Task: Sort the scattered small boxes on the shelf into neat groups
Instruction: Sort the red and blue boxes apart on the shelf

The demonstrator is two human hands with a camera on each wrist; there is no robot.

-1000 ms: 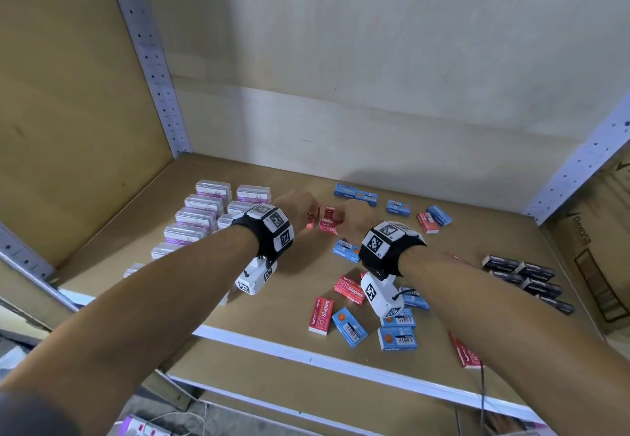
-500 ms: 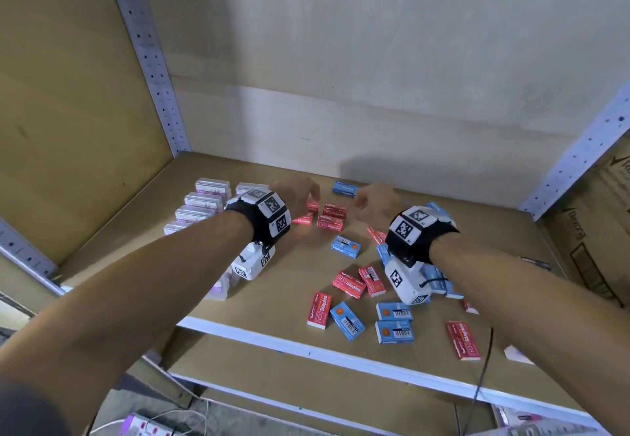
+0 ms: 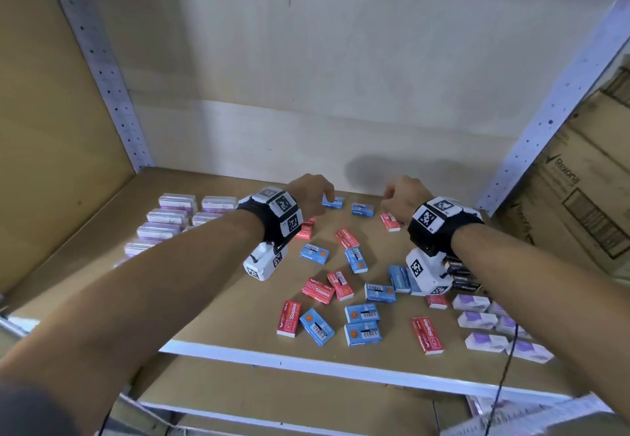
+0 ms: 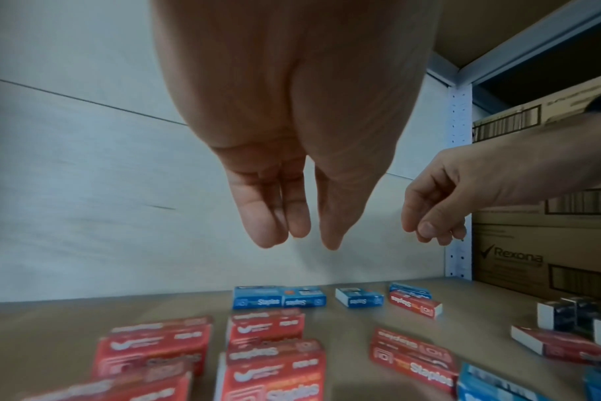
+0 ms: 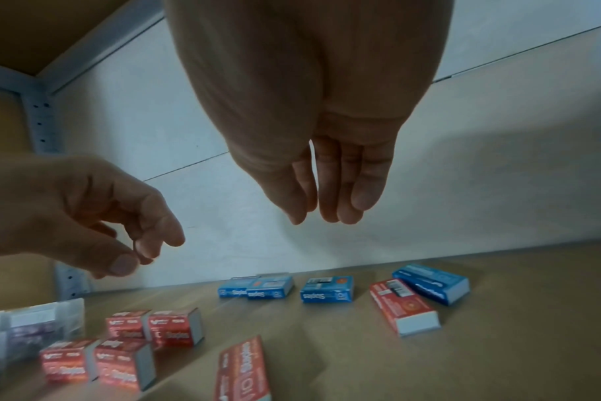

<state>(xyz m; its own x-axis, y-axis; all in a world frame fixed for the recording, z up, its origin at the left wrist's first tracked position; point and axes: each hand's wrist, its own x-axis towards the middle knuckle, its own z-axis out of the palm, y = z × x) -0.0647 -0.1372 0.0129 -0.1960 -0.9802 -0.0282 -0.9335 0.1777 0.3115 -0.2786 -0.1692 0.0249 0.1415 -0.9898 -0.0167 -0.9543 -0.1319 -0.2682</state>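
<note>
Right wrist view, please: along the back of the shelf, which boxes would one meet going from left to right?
Pair of touching blue staple boxes → single blue staple box → red staple box lying at an angle → angled blue staple box, rightmost. Both hands hover above them, holding nothing.

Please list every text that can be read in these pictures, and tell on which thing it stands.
"Staples": red boxes, also blue boxes.
"Rexona": cardboard carton right of the shelf.
Barcode digits and small print on the boxes: too small to read.
Purple-and-white boxes: print blurred.
Wristband squares: coded patterns, not words.
</note>
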